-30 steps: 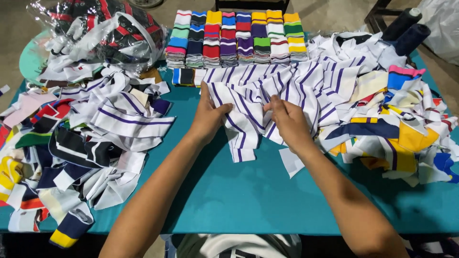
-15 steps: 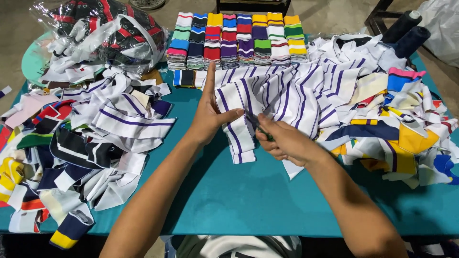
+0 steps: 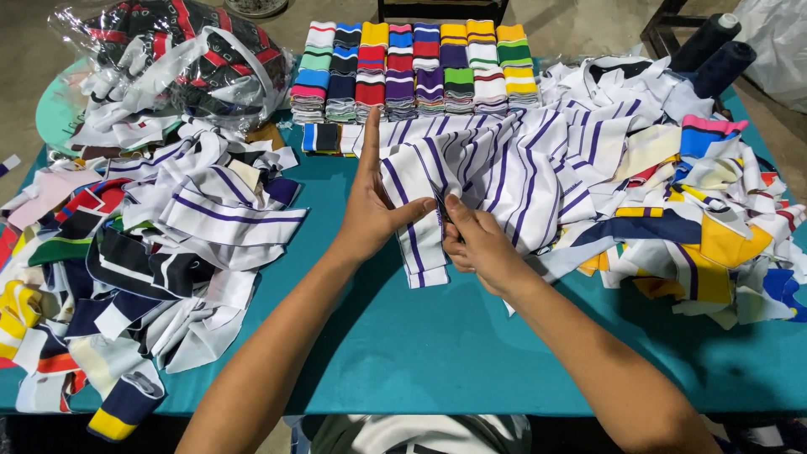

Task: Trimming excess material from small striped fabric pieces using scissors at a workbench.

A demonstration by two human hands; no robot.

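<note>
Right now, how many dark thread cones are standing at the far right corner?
2. One dark thread cone stands at the table's far right edge; the other cone leans right beside it, nearer the fabric pile. More may be hidden beyond the frame.

Both forearms were bare, no sleeves reaching the wrists. Left hand (image 3: 376, 220) and right hand (image 3: 476, 244) wore no gloves, rings or watch. Light-coloured garment showed at the bottom edge.

Bright, even overhead light, soft shadows under the forearms, sharp focus, slight wide-angle edge bending.
</note>
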